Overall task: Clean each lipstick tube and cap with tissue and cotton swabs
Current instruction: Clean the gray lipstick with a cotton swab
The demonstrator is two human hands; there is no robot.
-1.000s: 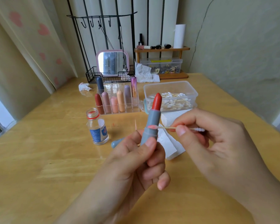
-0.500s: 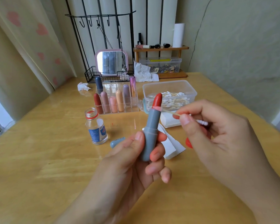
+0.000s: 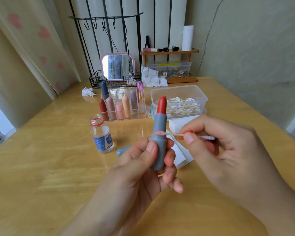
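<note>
Grey lipstick tube point(image 3: 159, 140), red bullet extended, stands upright above the counter point(image 3: 41, 167), gripped by the left hand point(image 3: 143, 167) between thumb and curled fingers. Right hand point(image 3: 225, 150), just right of the tube, pinches a cotton swab point(image 3: 175, 134); its pink-stained tip touches the tube at the collar ledge. Behind the hands lie folded white tissue point(image 3: 179, 154) and the grey cap point(image 3: 123, 149). Beyond: open glass bottle point(image 3: 101, 135), clear lipstick organiser point(image 3: 123, 106), swab container point(image 3: 179, 101)

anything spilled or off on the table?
No spill. The small bottle stands uncapped, red smears mark the table beside it, and a crumpled tissue lies loose near the wire basket.
</note>
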